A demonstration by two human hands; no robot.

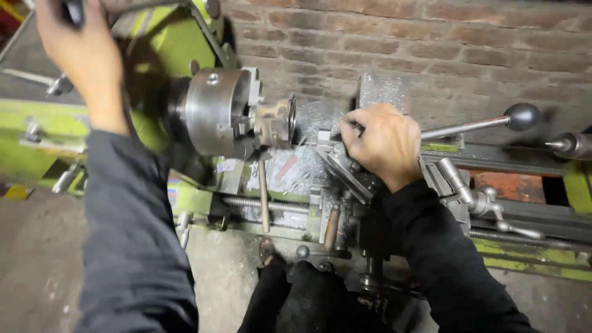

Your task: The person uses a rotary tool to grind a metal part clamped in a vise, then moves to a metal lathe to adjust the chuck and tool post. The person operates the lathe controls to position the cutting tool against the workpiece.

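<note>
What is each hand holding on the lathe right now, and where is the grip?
Left hand grips a dark lever handle at its end. Right hand is closed over the tool post; what it holds underneath cannot be told.

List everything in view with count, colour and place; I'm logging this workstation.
lathe: one, green, along the wall
chuck: one, silver, left of centre
workpiece: one, rusty metal, in the chuck
tool post: one, grey, partly under the right hand
ball lever: one, steel with dark knob, right
tailstock tip: one, grey, far right
leadscrew: one, grey, below the chuck
swarf: heap, silver, behind the post
brick wall: one, red-brown, behind
floor: grey concrete, below
left hand: raised, gripping a dark handle, top left
right hand: closed on the tool post
</note>
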